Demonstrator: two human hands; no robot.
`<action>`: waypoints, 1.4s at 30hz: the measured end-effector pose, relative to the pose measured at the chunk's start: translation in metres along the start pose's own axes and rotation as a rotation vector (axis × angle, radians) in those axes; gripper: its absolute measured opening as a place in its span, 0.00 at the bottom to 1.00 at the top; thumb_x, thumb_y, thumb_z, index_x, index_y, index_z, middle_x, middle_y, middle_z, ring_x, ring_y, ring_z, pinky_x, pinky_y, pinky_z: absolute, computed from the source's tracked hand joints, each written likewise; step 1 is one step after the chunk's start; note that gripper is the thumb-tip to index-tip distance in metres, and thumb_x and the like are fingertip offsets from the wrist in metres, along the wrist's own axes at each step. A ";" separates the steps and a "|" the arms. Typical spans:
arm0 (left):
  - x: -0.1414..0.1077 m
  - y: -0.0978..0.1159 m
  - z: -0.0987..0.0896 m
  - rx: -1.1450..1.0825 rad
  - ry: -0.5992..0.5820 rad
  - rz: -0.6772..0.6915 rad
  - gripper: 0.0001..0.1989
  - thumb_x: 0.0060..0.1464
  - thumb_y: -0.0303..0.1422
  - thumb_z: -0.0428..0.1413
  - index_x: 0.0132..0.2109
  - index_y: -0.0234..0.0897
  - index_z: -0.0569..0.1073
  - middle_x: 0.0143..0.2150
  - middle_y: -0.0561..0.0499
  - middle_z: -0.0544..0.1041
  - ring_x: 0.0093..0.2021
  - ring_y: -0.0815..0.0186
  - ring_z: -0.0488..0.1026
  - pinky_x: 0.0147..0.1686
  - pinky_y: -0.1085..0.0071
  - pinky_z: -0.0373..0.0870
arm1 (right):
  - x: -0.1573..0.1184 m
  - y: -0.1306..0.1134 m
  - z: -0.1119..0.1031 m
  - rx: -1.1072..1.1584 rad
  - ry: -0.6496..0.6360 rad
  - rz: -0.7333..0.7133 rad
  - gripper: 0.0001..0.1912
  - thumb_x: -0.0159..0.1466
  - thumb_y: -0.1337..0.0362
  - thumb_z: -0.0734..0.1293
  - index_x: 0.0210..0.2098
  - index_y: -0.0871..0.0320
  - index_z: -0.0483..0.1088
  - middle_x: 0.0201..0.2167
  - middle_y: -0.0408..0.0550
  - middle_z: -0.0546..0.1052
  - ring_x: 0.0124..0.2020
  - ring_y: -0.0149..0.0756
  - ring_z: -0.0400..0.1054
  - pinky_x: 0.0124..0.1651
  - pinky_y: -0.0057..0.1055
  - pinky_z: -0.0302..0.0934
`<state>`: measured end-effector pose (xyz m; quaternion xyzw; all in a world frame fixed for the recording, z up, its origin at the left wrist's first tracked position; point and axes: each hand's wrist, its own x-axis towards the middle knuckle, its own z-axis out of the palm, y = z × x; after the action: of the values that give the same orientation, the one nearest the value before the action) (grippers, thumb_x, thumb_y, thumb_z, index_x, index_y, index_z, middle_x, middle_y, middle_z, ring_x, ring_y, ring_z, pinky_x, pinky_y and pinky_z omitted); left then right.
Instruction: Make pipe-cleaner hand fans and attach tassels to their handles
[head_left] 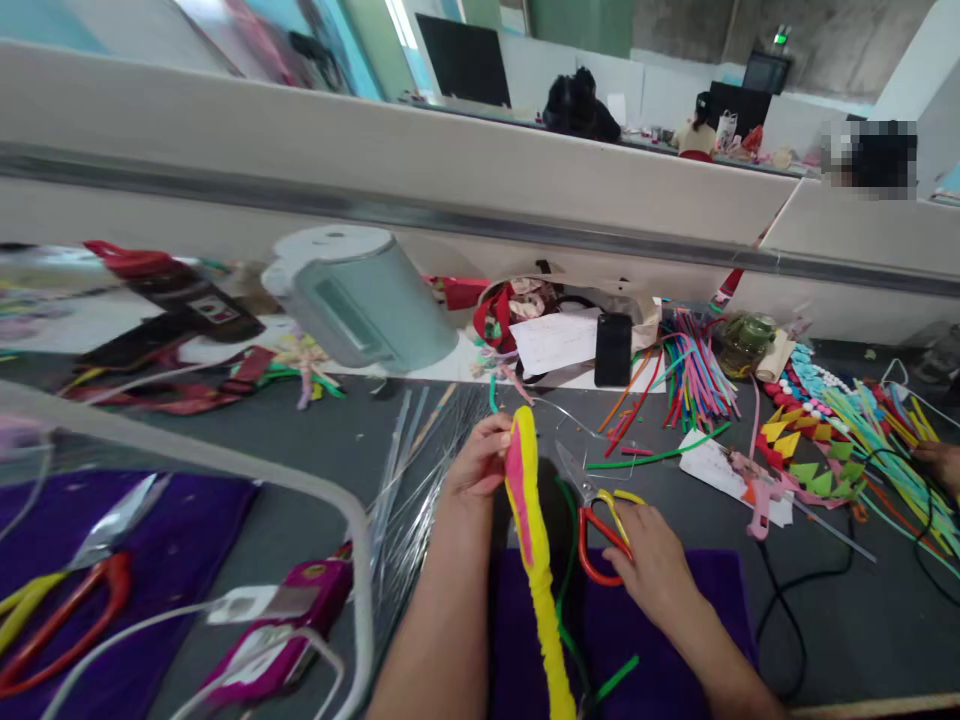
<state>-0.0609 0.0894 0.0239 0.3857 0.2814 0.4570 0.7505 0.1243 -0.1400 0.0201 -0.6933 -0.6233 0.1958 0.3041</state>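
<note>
A long yellow fuzzy strip point(551, 630) with a pink inner patch stands upright in front of me. My left hand point(480, 460) pinches it near its rounded top. To its right, my right hand point(654, 560) has its fingers on the handles of scissors point(600, 515) with red and yellow grips; the blades point up and away, towards the back of the table. Green fuzzy wire point(574, 560) runs behind the yellow strip, over a dark purple cloth point(720, 590).
A pale kettle point(375, 300), a black phone point(613, 350) and bundled coloured stems point(697, 370) stand at the back. A pink glue gun point(761, 495) lies right. Clear thin wires point(420, 500) lie left. Another person's hand point(941, 465) is at the right edge.
</note>
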 end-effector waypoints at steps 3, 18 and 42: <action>0.000 0.001 0.009 -0.023 -0.034 -0.027 0.15 0.26 0.28 0.70 0.23 0.33 0.74 0.20 0.55 0.74 0.16 0.75 0.67 0.17 0.80 0.64 | 0.005 0.002 0.013 -0.068 0.000 -0.014 0.29 0.58 0.74 0.64 0.59 0.57 0.64 0.48 0.56 0.72 0.49 0.48 0.66 0.51 0.44 0.66; -0.003 0.005 0.032 0.012 0.014 -0.197 0.16 0.22 0.26 0.72 0.23 0.34 0.77 0.22 0.54 0.78 0.20 0.71 0.73 0.22 0.78 0.70 | 0.066 0.041 -0.033 0.017 0.489 0.140 0.23 0.60 0.68 0.61 0.55 0.61 0.67 0.43 0.55 0.71 0.44 0.44 0.67 0.50 0.41 0.63; -0.008 -0.018 0.049 -0.027 -0.110 -0.272 0.13 0.25 0.26 0.71 0.25 0.31 0.78 0.25 0.48 0.80 0.23 0.66 0.75 0.27 0.73 0.71 | 0.059 0.009 -0.088 0.898 0.059 0.113 0.19 0.58 0.51 0.72 0.44 0.55 0.76 0.43 0.53 0.79 0.39 0.42 0.74 0.39 0.35 0.68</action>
<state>-0.0176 0.0611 0.0362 0.3584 0.2834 0.3330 0.8248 0.1970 -0.0976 0.0853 -0.5309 -0.4287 0.4431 0.5813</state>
